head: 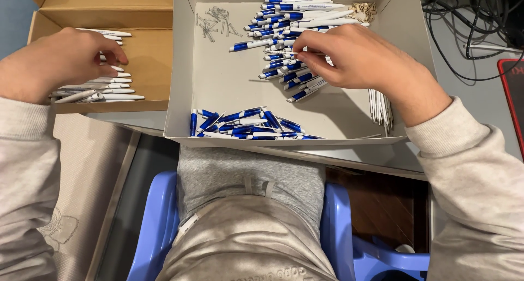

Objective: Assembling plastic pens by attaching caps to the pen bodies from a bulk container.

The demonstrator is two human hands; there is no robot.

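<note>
- Head view, far left: my left hand (57,63) lies curled, knuckles up, on the white pens (106,90) stacked in the brown box (147,52). Whether its fingers actually pinch a pen I cannot tell, since the palm hides them. If I drag that hand out carelessly, I judge the neat stack could fan apart, and the pens at the near edge could roll over the low front wall.
- That brown box sits just beside the white tray (218,84), with a dark gap below between them. A pen passed across too low might catch on either wall and drop toward the floor.
- At the tray's back lies a small scatter of springs (214,20). A sleeve brushing them would likely flick some away, and they would be hard to find again.
- Along the tray's near wall lies a loose row of blue parts (245,125), right at the edge above my lap. A bump to the tray could tip them out.
- My right hand (355,60) is pinched on one piece in the blue-and-white pile (289,46). The pieces cross each other, so a quick pull could drag neighbours along.
- Thin white refills (380,107) lie partly under my right wrist; leaning on them could bend them.
</note>
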